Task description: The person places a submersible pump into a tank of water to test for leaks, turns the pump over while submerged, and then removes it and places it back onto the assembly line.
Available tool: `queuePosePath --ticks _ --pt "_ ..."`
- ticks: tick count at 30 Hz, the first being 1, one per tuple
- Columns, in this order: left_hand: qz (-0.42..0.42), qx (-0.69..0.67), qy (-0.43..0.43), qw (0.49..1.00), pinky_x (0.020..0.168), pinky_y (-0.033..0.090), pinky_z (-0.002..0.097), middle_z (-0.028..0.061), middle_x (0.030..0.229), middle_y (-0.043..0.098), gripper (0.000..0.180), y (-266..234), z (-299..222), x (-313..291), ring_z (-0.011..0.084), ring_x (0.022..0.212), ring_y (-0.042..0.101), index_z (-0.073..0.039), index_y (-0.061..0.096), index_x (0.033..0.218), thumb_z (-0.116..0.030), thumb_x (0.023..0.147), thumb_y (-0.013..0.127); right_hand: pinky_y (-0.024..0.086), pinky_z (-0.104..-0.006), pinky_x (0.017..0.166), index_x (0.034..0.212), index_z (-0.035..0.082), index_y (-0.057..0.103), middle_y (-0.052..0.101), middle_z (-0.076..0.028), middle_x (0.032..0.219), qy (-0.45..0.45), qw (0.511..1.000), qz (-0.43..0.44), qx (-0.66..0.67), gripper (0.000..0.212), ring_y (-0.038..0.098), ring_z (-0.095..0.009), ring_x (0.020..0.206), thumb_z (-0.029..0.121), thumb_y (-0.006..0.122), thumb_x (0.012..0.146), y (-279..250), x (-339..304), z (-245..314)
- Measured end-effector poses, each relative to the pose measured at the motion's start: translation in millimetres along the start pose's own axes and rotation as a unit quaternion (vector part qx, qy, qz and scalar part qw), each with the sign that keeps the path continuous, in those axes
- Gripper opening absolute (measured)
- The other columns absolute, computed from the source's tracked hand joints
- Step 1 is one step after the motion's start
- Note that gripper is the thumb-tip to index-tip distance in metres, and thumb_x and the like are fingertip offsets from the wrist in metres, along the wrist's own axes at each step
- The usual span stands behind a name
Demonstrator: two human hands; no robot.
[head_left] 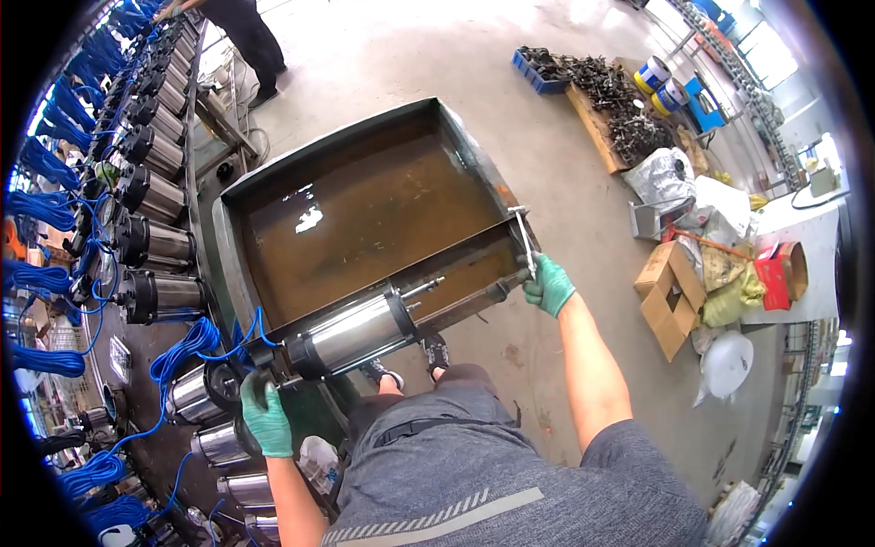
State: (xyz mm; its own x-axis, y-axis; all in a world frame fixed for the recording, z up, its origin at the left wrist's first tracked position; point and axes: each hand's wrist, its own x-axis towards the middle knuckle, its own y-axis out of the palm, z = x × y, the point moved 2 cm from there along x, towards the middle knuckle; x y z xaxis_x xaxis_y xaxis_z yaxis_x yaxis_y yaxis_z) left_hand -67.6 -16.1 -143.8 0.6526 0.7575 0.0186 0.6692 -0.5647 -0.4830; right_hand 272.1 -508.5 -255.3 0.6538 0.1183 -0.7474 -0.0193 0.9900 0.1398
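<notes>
A silver cylindrical pump motor (360, 328) with black end caps lies across the near side of a water-filled metal tank (333, 121). A blue cable (187, 351) runs near its left end. My right hand (550, 284), in a green glove, is closed round a metal T-handle wrench (523, 239) at the tank's right corner. My left hand (264, 417), also gloved in green, is beside the motor's left end, thumb apart from the fingers. Its fingertips are close to the black end of another silver motor (194, 394); whether they touch it, I cannot tell.
Along the left runs a bench with several silver motors (164, 196) and coiled blue cables (46, 210). Another person (246, 36) stands at the far left. On the right are a pallet of dark metal parts (606, 100), an open cardboard box (670, 292) and bags.
</notes>
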Motion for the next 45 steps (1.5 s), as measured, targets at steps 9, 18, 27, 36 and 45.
queuePosePath --ticks 9,18,27,36,45 --pt "0.146 -0.194 0.056 0.968 0.099 0.05 0.0316 0.0111 0.123 0.062 0.063 75.1 -133.2 -7.4 0.0172 0.109 0.061 -0.005 0.034 0.153 -0.013 0.099 0.066 0.056 -0.0349 0.073 0.124 0.009 0.052 0.064 -0.004 0.09 -0.265 0.914 0.262 -0.162 0.032 0.066 -0.015 0.085 0.014 0.069 0.098 210.6 -156.4 -32.9" --pt "-0.021 -0.258 -0.045 0.965 0.081 0.055 0.0272 0.0076 0.108 0.062 0.032 76.6 -108.3 7.6 0.0122 0.093 0.061 -0.002 0.047 0.132 -0.006 0.102 0.058 0.057 -0.0453 0.07 0.123 0.006 0.06 0.068 -0.019 0.104 -0.462 0.734 0.266 -0.42 0.036 0.07 -0.039 0.081 0.016 0.072 0.09 281.4 -165.9 -113.8" --pt "-0.153 -0.422 -0.272 0.851 0.039 0.033 0.0258 0.0019 0.077 0.058 0.027 -25.3 56.3 8.8 0.0095 0.047 0.042 -0.011 0.062 0.102 -0.038 0.101 0.062 0.054 -0.0457 0.088 0.118 0.001 0.062 0.067 -0.021 0.109 -0.494 0.661 0.302 -0.477 0.037 0.065 -0.039 0.097 0.017 0.073 0.086 311.4 -192.6 -43.8" --pt "0.039 -0.285 -0.48 0.828 0.041 0.029 0.0248 0.0013 0.071 0.058 0.021 -25.2 111.5 22.0 0.0087 0.045 0.038 -0.012 0.06 0.099 -0.033 0.102 0.063 0.05 -0.0475 0.092 0.105 0.002 0.067 0.067 -0.016 0.105 -0.532 0.596 0.148 -0.583 0.027 0.062 -0.038 0.101 0.018 0.073 0.083 297.9 -101.5 -23.9" --pt "0.137 -0.27 -0.514 0.803 0.042 0.031 0.0233 0.0015 0.072 0.058 0.02 -17.6 113.8 32.5 0.008 0.047 0.04 -0.014 0.059 0.098 -0.033 0.1 0.065 0.051 -0.0457 0.09 0.105 0.003 0.067 0.065 -0.016 0.109 -0.545 0.616 0.13 -0.554 0.029 0.06 -0.038 0.102 0.009 0.073 0.078 300.8 -94.8 -28.9"
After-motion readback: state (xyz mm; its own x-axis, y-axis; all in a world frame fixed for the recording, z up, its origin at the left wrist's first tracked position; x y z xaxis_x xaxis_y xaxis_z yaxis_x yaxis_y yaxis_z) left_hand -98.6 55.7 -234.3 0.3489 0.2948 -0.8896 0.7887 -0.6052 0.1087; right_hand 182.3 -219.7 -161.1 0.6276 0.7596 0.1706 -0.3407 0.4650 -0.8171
